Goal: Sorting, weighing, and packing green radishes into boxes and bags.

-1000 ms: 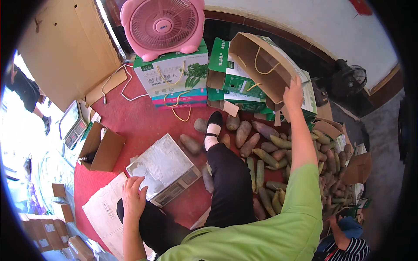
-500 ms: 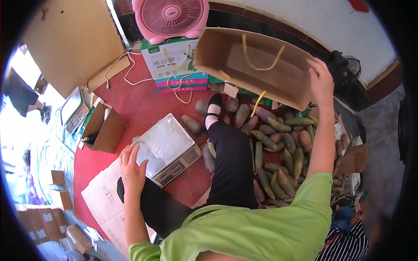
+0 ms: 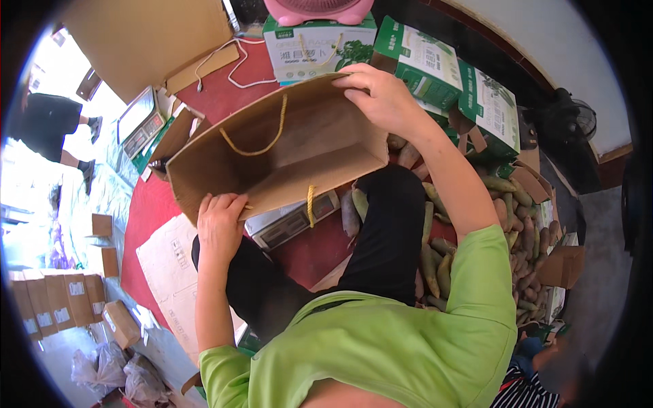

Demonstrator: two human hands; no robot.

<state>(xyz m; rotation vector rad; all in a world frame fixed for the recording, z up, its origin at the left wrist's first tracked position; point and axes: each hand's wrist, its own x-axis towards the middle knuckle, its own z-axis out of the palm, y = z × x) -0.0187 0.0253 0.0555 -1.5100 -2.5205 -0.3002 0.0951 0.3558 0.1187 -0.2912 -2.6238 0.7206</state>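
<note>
In front of me is an open-topped cardboard carton [image 3: 320,163] with yellow rope handles, tilted so that its bare brown inside shows. My left hand [image 3: 221,224] is closed on its near left rim. At the far right corner, my right hand [image 3: 381,98] grips the rim between fingers and thumb. Below the carton, a silver weighing scale [image 3: 289,223] is mostly covered; its front panel shows. A pile of long green radishes [image 3: 445,272] and reddish ones lies on the floor right of my leg.
Green-and-white printed boxes [image 3: 425,64] stand at the far right, and a pink fan [image 3: 316,8] sits on another box. A second scale [image 3: 143,126] is at the left by a small carton. Brown parcels [image 3: 58,306] and a flattened cardboard sheet [image 3: 170,272] lie left. A black fan [image 3: 571,119] stands right.
The carton has come left and nearer, now over the scale. My right hand still holds it, and my left hand, empty before, has closed on its near left rim.
</note>
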